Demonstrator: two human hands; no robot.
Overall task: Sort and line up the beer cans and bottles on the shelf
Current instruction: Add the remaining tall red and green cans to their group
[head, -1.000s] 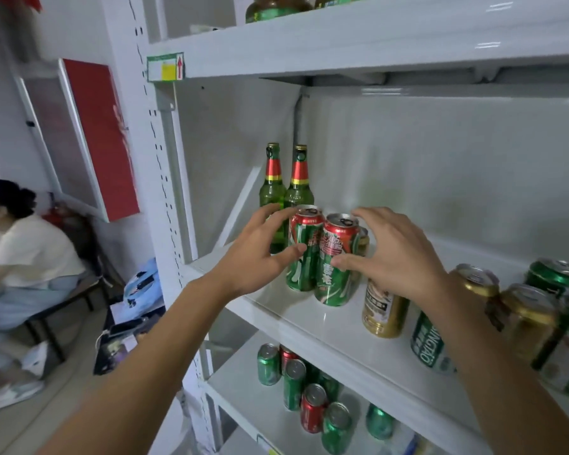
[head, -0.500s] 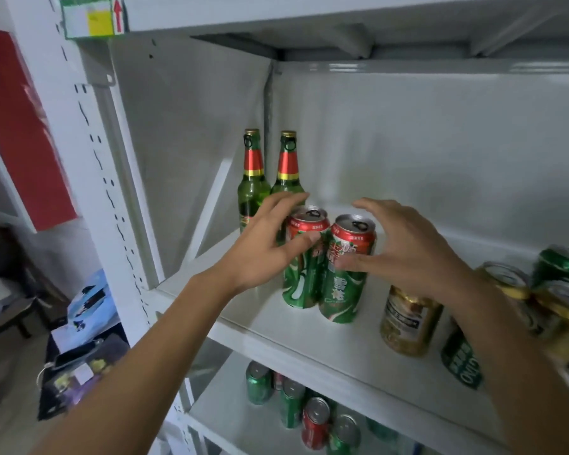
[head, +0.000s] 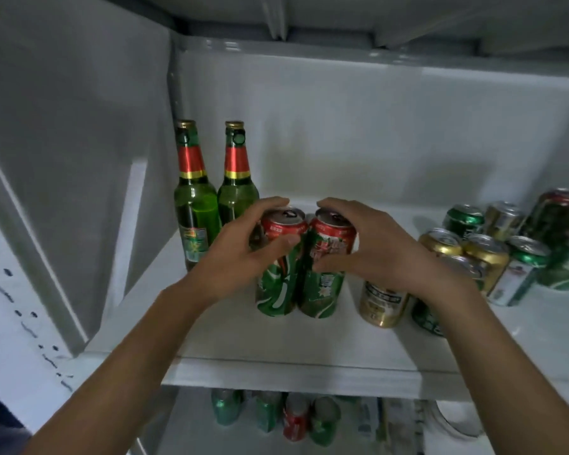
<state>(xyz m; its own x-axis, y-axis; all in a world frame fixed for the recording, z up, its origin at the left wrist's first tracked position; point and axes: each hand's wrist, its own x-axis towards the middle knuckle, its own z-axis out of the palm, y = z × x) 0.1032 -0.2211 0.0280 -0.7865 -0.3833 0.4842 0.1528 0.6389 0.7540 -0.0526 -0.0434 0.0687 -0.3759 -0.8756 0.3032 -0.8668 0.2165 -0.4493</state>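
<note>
Two red-and-green beer cans stand side by side, touching, on the white shelf (head: 276, 346). My left hand (head: 240, 254) curls round the left can (head: 275, 290), thumb across its front. The right can (head: 322, 290) is gripped by my right hand (head: 375, 251), fingers over its top rim. Behind them to the left stand two green bottles (head: 196, 211) with red and gold neck bands, upright in the shelf's back corner. A gold can (head: 380, 303) stands just right of the pair, partly under my right wrist.
A loose cluster of gold, green and white cans (head: 493, 254) fills the shelf's right side. The shelf below holds several green and red cans (head: 293, 418). A grey side panel (head: 73, 159) closes the left. The shelf's back middle is bare.
The view has swung right and closer to the shelf. Both hands stay on the two cans, which now stand pressed together further in, near the bottles.
</note>
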